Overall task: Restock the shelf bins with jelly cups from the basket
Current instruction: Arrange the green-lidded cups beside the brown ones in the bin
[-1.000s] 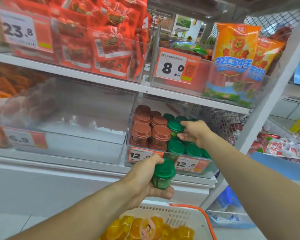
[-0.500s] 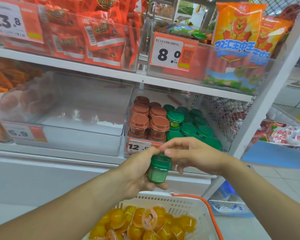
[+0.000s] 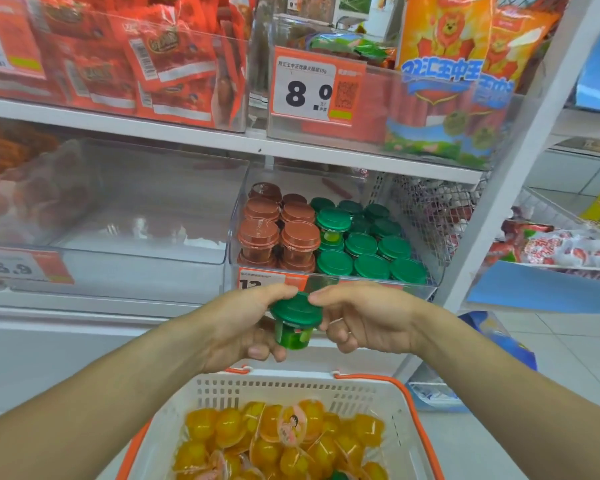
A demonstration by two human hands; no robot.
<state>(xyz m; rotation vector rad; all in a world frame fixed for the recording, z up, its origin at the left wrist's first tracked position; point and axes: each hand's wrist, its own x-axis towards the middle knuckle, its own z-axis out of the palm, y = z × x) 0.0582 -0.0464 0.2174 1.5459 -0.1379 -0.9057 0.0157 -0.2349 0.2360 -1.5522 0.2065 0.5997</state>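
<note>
Jelly cups fill the picture, and the green-lidded jelly cup (image 3: 294, 322) in play sits between both hands, just in front of the shelf bin (image 3: 329, 284) and above the basket (image 3: 284, 389). From the left, the left hand (image 3: 243, 327) cradles its body, thumb on the lid and fingers curled beneath, likely to steady it. The right hand (image 3: 364, 318) pinches the lid's far edge, probably to take it over for placing. Behind them, brown cups (image 3: 279, 233) fill the bin's left and green cups (image 3: 371, 251) its right, so this one presumably goes right. Yellow jelly cups (image 3: 278, 441) wait in the basket.
</note>
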